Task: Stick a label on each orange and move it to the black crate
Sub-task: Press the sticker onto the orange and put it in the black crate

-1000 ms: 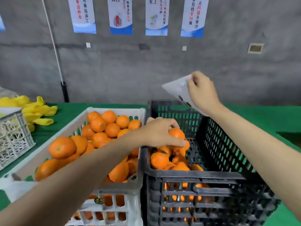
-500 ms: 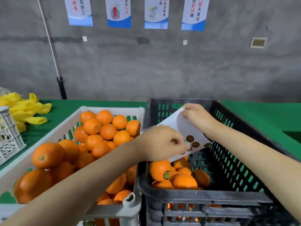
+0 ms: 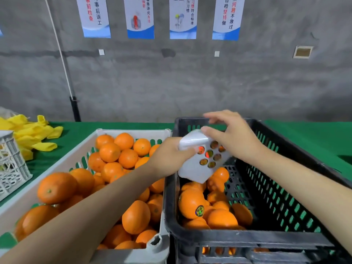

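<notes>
green table, concrete wall at 12 | white crate at 7, black crate at 5, side by side | table bare at 3 | left hand grips label sheet above black crate | right hand on sheet, grip unclear | labelled orange inside black crate

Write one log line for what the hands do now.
left hand: pinches label sheet | right hand: holds it over black crate | white crate: oranges | labelled orange: in black crate
</notes>
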